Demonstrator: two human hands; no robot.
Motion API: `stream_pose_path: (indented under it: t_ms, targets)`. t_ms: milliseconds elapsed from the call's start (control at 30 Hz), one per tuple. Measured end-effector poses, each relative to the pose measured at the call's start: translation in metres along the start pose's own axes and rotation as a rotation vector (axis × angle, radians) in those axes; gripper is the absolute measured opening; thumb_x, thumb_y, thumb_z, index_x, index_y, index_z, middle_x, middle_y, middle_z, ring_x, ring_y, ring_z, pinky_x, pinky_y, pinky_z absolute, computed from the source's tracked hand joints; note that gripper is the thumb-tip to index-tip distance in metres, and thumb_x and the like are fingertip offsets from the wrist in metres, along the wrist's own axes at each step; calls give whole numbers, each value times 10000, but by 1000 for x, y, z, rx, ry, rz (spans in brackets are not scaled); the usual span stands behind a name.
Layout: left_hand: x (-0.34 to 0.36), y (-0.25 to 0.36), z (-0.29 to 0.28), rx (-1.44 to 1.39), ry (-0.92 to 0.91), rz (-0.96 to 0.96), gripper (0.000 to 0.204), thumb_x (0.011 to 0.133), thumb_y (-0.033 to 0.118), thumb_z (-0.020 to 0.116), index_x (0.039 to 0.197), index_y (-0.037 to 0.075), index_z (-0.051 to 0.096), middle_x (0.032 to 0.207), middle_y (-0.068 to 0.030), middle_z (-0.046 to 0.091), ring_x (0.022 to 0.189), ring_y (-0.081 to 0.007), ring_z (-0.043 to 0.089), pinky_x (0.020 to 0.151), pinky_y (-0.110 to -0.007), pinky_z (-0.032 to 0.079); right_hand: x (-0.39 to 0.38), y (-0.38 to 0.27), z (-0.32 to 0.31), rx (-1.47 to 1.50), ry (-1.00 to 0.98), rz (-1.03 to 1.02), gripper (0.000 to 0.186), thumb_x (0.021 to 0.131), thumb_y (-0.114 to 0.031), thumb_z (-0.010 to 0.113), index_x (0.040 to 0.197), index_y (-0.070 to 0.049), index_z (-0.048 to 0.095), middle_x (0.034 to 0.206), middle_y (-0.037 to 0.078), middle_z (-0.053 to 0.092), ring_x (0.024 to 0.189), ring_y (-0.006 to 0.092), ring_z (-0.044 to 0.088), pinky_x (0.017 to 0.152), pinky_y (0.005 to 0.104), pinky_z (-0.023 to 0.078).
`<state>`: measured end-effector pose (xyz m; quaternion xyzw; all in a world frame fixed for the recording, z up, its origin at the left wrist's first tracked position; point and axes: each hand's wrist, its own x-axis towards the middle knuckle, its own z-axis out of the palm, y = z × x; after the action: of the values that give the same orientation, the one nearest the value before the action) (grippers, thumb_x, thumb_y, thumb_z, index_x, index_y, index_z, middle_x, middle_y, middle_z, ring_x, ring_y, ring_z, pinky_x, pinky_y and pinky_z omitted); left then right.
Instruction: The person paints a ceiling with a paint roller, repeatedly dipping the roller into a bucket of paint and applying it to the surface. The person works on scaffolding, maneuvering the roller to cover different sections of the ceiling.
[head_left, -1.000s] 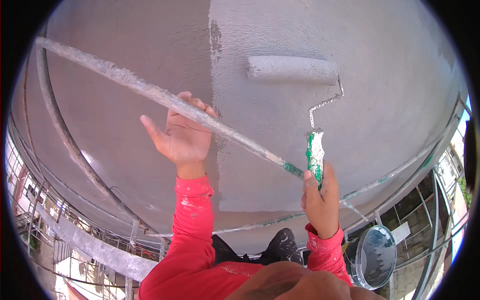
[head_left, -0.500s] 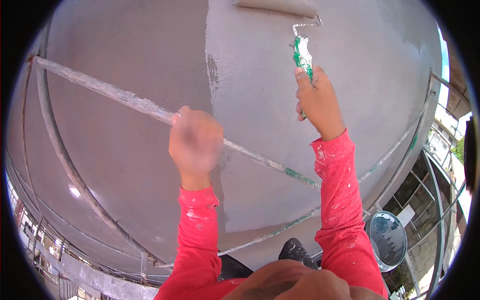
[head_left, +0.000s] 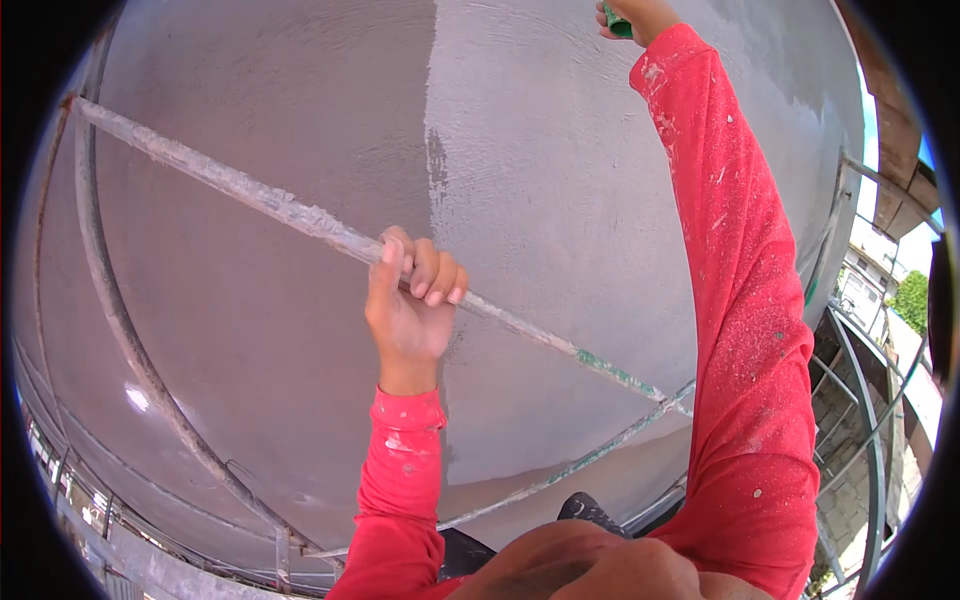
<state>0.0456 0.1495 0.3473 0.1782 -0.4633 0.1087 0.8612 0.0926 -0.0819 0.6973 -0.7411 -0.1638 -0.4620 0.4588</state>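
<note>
My left hand [head_left: 418, 298] is closed around a slanting scaffold pipe [head_left: 250, 195] crusted with dried paint. At the upper edge, my right hand [head_left: 645, 15] grips the green handle of a paint roller [head_left: 620, 27]; only the handle's end shows, and its frame and sleeve are out of view. Both arms wear red sleeves spattered with paint. In front stands a wall [head_left: 540, 200], with a lighter coated area on the right and a darker grey area [head_left: 250, 310] on the left, divided by a ragged upright edge.
Curved scaffold tubes [head_left: 130, 320] rise on the left, and thinner braces [head_left: 600, 440] cross below my hands. A weathered plank [head_left: 190, 565] lies at the lower left. Metal rails [head_left: 870, 440] stand at the right, above paved ground. My dark shoe [head_left: 590, 508] shows at the bottom.
My right arm has stretched upward, carrying the roller mostly out of view. My left hand stays on the pipe, its fingers now clearly seen. The bucket at the lower right no longer shows.
</note>
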Motion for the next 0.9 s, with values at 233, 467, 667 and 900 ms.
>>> stream_pose_path:
  t_ms: [233, 467, 667, 900]
  targets:
    - [-1, -2, 0, 17, 24, -4, 323, 1030, 367, 481, 798, 165, 381, 629, 39, 309, 549, -96, 320, 562, -289, 328, -1, 4, -14, -95, -23, 37, 330, 1014, -427, 426, 974, -110, 507, 686, 63, 525, 531, 215, 544, 499, 430, 521]
    - [-1, -2, 3, -21, 28, -5, 312, 1019, 359, 499, 804, 165, 385, 629, 39, 306, 549, -96, 312, 562, -292, 324, -169, 46, -20, -266, -66, 118, 450, 1016, -425, 495, 1125, 11, 484, 773, 72, 552, 570, 156, 575, 483, 310, 520]
    - [-1, -1, 2, -13, 45, 1, 302, 1029, 332, 488, 800, 164, 385, 622, 38, 302, 544, -96, 311, 556, -291, 326, -283, 90, -20, -222, -88, 307, 384, 1025, -366, 510, 1110, 7, 479, 659, 55, 506, 425, 140, 507, 383, 307, 436]
    - [0, 0, 4, 38, 43, 0, 317, 1031, 325, 491, 780, 165, 380, 608, 38, 293, 523, -94, 302, 535, -289, 326, -328, 106, -26, -119, -42, 186, 324, 1021, -295, 539, 937, 13, 484, 578, 75, 491, 408, 174, 517, 372, 345, 385]
